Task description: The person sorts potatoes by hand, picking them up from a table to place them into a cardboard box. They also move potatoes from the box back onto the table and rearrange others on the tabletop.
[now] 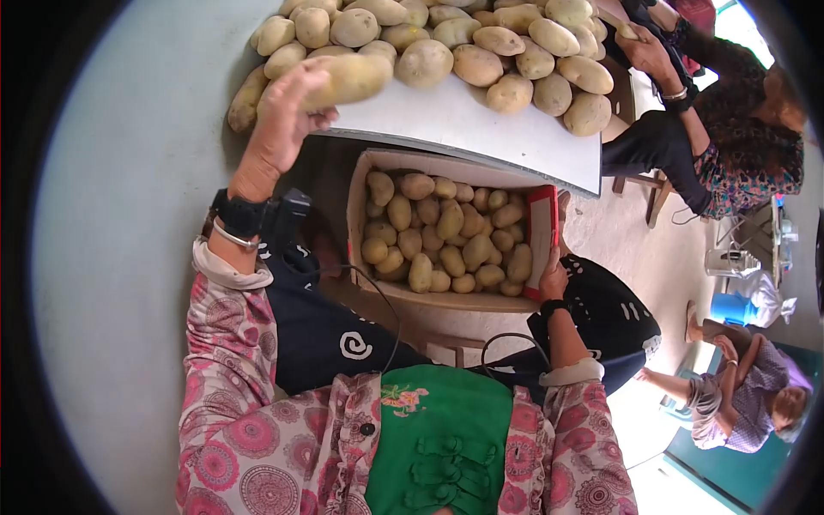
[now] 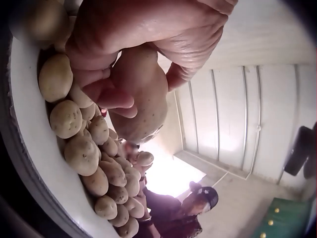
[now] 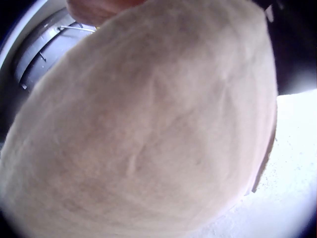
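In the head view my left hand (image 1: pixel 287 116) is raised at the table's near edge and grips a long potato (image 1: pixel 350 79), fingers and thumb on either side. The left wrist view shows that potato (image 2: pixel 141 94) hanging between curled fingers (image 2: pixel 116 96) and thumb. Below the table edge stands an open cardboard box (image 1: pixel 365 184) filled with many potatoes (image 1: pixel 451 223). My right hand (image 1: pixel 554 279) holds the box's right side, at the red flap (image 1: pixel 542 223). A pale blurred surface fills most of the right wrist view, hiding that hand's fingers.
A large pile of potatoes (image 1: pixel 425 62) covers the far part of the white table (image 1: pixel 481 133). At the right a person (image 1: pixel 738 129) sits by the pile, a hand holding a potato. Farther back another person (image 1: pixel 742 386) sits near a blue bucket (image 1: pixel 730 306).
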A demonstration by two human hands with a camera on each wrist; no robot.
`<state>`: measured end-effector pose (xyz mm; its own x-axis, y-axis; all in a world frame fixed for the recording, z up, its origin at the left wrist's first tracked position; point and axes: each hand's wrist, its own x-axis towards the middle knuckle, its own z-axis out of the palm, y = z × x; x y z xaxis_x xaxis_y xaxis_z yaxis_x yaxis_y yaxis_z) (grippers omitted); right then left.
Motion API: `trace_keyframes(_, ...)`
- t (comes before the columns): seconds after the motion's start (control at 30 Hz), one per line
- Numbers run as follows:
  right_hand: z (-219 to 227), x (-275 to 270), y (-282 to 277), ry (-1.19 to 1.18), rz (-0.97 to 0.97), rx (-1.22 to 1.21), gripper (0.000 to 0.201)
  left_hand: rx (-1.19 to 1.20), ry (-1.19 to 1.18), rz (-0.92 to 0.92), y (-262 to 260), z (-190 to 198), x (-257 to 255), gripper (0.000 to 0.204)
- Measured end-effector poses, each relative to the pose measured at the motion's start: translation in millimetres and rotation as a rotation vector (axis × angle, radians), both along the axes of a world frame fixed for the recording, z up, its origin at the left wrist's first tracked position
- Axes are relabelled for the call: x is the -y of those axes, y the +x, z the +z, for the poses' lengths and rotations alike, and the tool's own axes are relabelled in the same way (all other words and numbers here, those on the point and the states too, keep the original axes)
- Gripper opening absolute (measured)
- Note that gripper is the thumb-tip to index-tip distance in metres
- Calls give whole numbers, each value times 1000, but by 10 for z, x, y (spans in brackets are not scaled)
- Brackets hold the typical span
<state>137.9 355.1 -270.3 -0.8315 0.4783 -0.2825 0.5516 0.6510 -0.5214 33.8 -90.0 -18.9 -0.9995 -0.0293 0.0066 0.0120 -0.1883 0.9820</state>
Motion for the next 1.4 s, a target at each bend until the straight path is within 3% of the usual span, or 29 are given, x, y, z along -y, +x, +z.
trace_keyframes(0.13,-18,0,0,-5,-48,28,83,44,-310,-277,227,-102,-499,37)
trace_keyframes(0.2,24,2,2,-13,-42,51,85,-210,-669,-533,329,-260,-705,38)
trace_keyframes(0.27,27,9,-13,-26,-26,68,88,-399,-787,-1004,323,-507,-719,43)
trace_keyframes(0.3,23,5,-12,-24,-22,68,88,-400,-794,-998,333,-481,-708,43)
trace_keyframes(0.37,-79,-50,6,-1,-34,75,85,-25,-801,-1263,387,-399,-690,44)
trace_keyframes(0.4,-189,-105,-12,16,-37,78,83,-24,-820,-1242,383,-397,-687,44)
trace_keyframes(0.47,-94,-45,-24,-121,-156,96,80,-262,-931,-1052,313,-444,-595,44)
trace_keyframes(0.5,-151,-98,-2,-83,28,38,79,-293,-903,-973,274,-521,-549,43)
trace_keyframes(0.53,103,47,-13,-224,-70,23,81,-332,-866,-904,220,-588,-533,43)
trace_keyframes(0.63,59,27,13,-60,-11,10,82,-252,-872,-822,173,-539,-560,37)
trace_keyframes(0.8,-41,-6,30,-91,-20,-64,78,-301,-923,-677,94,-345,-479,32)
trace_keyframes(0.87,-69,4,47,-114,-26,-62,78,-339,-830,-489,37,-260,-404,30)
trace_keyframes(0.9,-78,0,53,-72,-12,-65,79,-388,-900,-393,8,-224,-353,28)
trace_keyframes(0.93,-75,-9,34,-28,-1,-72,79,-397,-898,-391,-19,-173,-316,28)
trace_keyframes(1.0,-25,22,19,-49,-5,-93,80,-316,-881,-168,-52,-55,-211,27)
trace_keyframes(1.07,29,63,44,-69,-12,-102,80,-354,-932,-99,-138,-13,-62,27)
trace_keyframes(1.13,66,57,30,-42,-17,-34,81,-514,-982,201,-268,-11,91,34)
trace_keyframes(1.17,60,53,18,-42,-18,-38,81,-517,-981,202,-355,-26,168,34)
trace_keyframes(1.23,10,25,25,-83,-27,-32,82,-530,-1096,431,-528,-91,310,47)
trace_keyframes(1.27,-41,-7,35,-78,-31,-39,82,-536,-1089,432,-599,-111,364,47)
trace_keyframes(1.33,-129,-28,29,9,6,-102,81,-429,-1392,524,-716,-125,456,59)
trace_keyframes(1.4,-114,-41,28,-22,6,-74,81,-349,-1474,518,-827,-182,523,62)
